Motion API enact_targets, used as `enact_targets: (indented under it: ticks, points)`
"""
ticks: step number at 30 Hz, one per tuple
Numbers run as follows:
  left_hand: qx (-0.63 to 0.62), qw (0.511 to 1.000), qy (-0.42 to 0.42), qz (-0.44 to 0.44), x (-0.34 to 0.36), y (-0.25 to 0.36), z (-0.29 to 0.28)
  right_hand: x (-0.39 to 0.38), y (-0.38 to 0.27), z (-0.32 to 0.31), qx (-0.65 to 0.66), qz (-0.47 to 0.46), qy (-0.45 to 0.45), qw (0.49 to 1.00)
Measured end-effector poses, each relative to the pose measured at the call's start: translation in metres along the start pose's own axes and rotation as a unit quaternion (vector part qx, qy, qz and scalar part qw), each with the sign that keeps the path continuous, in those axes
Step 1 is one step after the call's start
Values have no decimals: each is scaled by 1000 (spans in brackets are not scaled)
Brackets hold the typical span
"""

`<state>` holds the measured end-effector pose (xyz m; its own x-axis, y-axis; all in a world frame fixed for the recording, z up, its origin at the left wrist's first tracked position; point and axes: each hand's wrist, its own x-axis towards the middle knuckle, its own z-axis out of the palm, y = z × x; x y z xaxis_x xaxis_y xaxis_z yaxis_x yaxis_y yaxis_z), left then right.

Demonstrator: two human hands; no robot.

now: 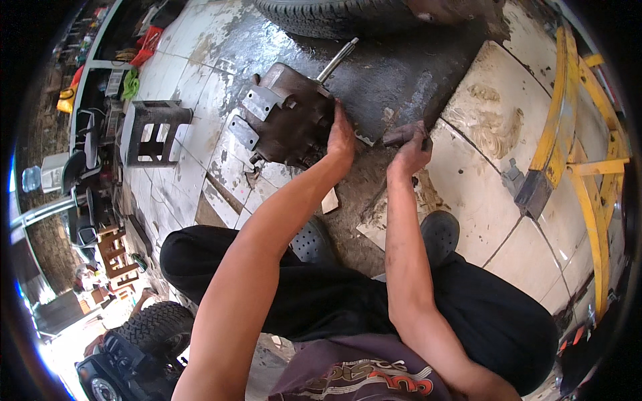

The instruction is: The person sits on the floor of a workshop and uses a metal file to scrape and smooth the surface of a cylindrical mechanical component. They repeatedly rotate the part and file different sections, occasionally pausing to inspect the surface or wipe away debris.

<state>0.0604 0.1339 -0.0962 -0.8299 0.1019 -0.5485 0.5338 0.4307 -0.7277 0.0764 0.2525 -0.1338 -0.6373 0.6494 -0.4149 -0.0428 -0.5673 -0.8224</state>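
Observation:
A dark, greasy gearbox point(294, 123) stands on the tiled floor ahead of me, with light metal brackets on its left side. A bare splined shaft point(338, 60) sticks out from it toward the far right. My left hand point(341, 137) is against the gearbox's right side, its fingers stretched along the casing and partly hidden. To the right of it, my right hand point(413, 152) is closed around a short, dark, grimy cylindrical piece point(398, 136), held just above the floor and apart from the gearbox. What exactly that piece is cannot be made out.
A tyre point(321, 19) lies beyond a wet, oily dark floor patch point(394, 87). To the right stands a yellow metal frame point(558, 113); a black plastic stool point(157, 134) is at left. Cluttered shelving lines the left, with a knobbly-tyred wheel point(160, 327) behind my left arm.

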Motion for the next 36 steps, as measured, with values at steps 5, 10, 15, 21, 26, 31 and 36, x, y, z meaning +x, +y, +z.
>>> enact_targets:
  ticks: [5, 10, 15, 21, 26, 31, 36]
  points:
    - [-87, 996, 28, 7, 10, -2, 3, -14, -14, 8, -32, -26, -6, 999]
    - [-122, 990, 70, 4, 17, 12, 11, -2, -4, -2, -19, 13, -29, 999]
    - [-225, 959, 149, -84, 17, 43, 43, -13, -7, 7, -20, 8, -54, 998]
    - [-459, 872, 170, -9, -12, 52, 36, -8, 3, 1, -46, 6, -63, 997]
    - [-364, 873, 286, -153, -8, 49, 42, -19, 6, 13, -60, 21, -32, 997]
    - [-486, 849, 168, -124, -8, 67, 43, -28, 8, 16, -86, 30, -81, 993]
    - [-520, 837, 135, 104, -31, 17, 57, 6, 46, -2, -130, 161, -89, 974]
